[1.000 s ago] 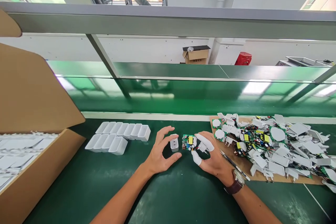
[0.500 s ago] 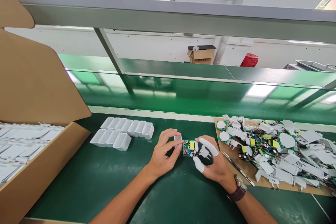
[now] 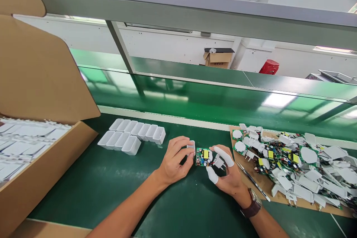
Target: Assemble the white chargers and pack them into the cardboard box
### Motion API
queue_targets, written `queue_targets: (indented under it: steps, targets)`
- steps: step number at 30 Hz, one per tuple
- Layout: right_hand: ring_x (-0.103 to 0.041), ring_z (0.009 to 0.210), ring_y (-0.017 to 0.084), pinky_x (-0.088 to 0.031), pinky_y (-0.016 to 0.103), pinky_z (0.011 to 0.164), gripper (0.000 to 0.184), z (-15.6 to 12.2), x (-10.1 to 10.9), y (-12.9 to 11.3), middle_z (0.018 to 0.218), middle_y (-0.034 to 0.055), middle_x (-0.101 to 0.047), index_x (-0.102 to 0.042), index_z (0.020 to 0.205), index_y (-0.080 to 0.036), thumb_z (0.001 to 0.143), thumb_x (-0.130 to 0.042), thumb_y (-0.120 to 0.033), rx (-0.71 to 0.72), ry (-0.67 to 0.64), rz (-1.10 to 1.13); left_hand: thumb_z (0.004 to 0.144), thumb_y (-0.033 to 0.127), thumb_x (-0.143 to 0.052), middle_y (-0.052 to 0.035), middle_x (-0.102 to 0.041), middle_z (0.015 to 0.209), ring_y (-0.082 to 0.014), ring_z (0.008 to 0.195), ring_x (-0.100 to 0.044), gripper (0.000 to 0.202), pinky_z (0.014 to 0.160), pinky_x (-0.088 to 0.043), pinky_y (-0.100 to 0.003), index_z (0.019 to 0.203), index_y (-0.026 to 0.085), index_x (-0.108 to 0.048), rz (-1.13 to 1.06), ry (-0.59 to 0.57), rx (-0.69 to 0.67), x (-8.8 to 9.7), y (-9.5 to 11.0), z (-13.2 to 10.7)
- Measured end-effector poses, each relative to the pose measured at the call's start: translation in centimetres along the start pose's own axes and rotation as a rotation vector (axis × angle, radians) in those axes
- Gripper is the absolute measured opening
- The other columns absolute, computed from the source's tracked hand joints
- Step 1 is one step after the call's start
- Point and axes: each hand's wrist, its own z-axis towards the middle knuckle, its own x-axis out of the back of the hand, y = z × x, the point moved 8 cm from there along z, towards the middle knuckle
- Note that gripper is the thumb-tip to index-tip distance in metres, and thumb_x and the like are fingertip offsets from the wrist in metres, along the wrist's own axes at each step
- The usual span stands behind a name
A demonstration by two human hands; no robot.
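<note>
My left hand [image 3: 178,158] is closed on a small white plastic housing [image 3: 191,145], whose far end shows past the fingertips. Just right of it, my right hand [image 3: 227,169] grips a green circuit board [image 3: 201,157] between thumb and finger, both covered in white finger cots. The board carries a yellow transformer and other small parts. A white plug piece [image 3: 219,161] with prongs hangs by it, inside the curve of the right hand. Housing and board lie close side by side; whether they touch is hard to tell.
Two rows of white housings [image 3: 131,145] stand on the green table [image 3: 111,189] at left. An open cardboard box [image 3: 55,152] of white parts is at far left. On a cardboard sheet [image 3: 272,189] at right lie piled circuit boards with white plug pieces [image 3: 309,155] and metal tweezers [image 3: 252,180].
My left fingers have come off the board's left edge and now hold only the housing. The board sits slightly apart in my right hand. The camera view has tilted a little.
</note>
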Motion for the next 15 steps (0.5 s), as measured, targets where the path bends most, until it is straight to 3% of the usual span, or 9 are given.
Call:
queue_targets:
  steps: [4,8,15]
  targets:
    - [-0.067,0.117,0.024,-0.063,0.041,0.092,0.057,-1.0,-0.4,2.5,0.13,0.0105,-0.064,-0.045,0.146,-0.033,0.093,-0.065,-0.024,-0.232,0.013,0.255,0.091,0.01,-0.057,-0.0099,-0.07,0.106,-0.0271,0.109,-0.065,0.015,0.091,-0.058,-0.047,0.098,0.022,-0.063,-0.056,0.024,0.018,0.8,0.0,0.5]
    - [-0.072,0.11,0.025,-0.061,0.044,0.095,0.06,-2.1,-0.6,5.2,0.128,0.011,-0.069,-0.049,0.142,-0.029,0.089,-0.073,-0.041,-0.488,0.005,0.402,0.094,0.011,-0.049,-0.0115,-0.067,0.107,-0.0281,0.111,-0.062,0.014,0.093,-0.055,-0.049,0.093,0.021,-0.058,-0.106,0.022,0.036,1.6,-0.7,0.5]
    - [-0.071,0.111,0.029,-0.059,0.046,0.095,0.07,-2.3,-0.4,7.2,0.125,0.0114,-0.072,-0.056,0.139,-0.027,0.08,-0.079,-0.056,-0.613,0.079,0.497,0.101,0.021,-0.036,-0.0112,-0.065,0.105,-0.0285,0.112,-0.06,0.027,0.095,-0.051,-0.05,0.081,0.022,-0.053,-0.014,0.051,0.047,3.0,-2.5,1.8]
